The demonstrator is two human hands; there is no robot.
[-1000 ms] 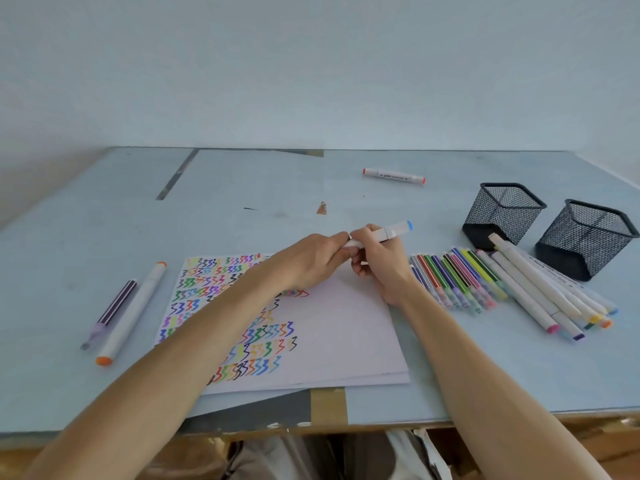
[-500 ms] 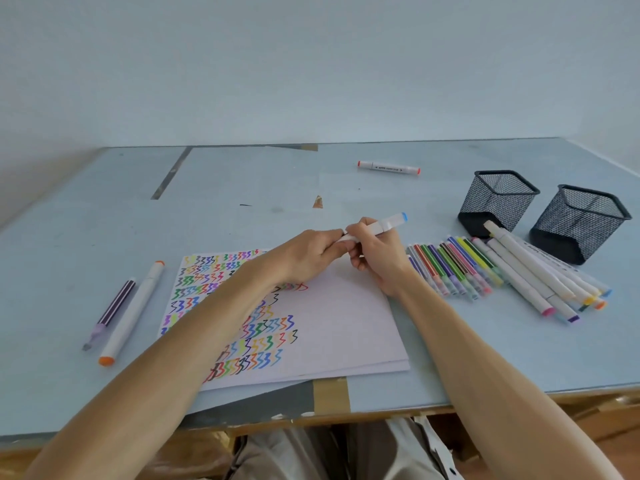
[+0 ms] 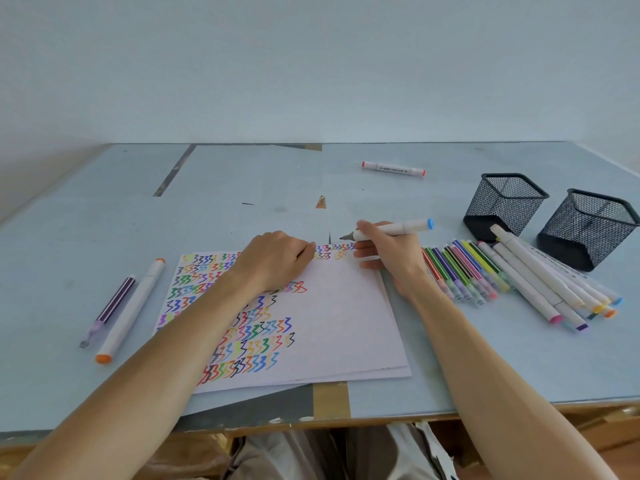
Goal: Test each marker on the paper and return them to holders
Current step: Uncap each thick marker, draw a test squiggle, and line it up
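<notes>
Gripping an uncapped marker (image 3: 391, 229), the right hand (image 3: 389, 258) nears the paper's (image 3: 346, 317) far edge; left hand (image 3: 277, 261), curled, presumably holds its cap. Next: scribble.

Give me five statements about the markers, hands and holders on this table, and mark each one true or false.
1. The right hand holds a white marker with a blue end, its tip uncapped. True.
2. Both mesh holders are full of markers. False: both look empty; the markers lie on the table beside them.
3. The left hand rests on the paper. True.
4. The paper is blank. False: coloured squiggles cover its left part and top edge.
5. The red-ended marker lies among the thin markers. False: it lies alone, farther back on the table.
</notes>
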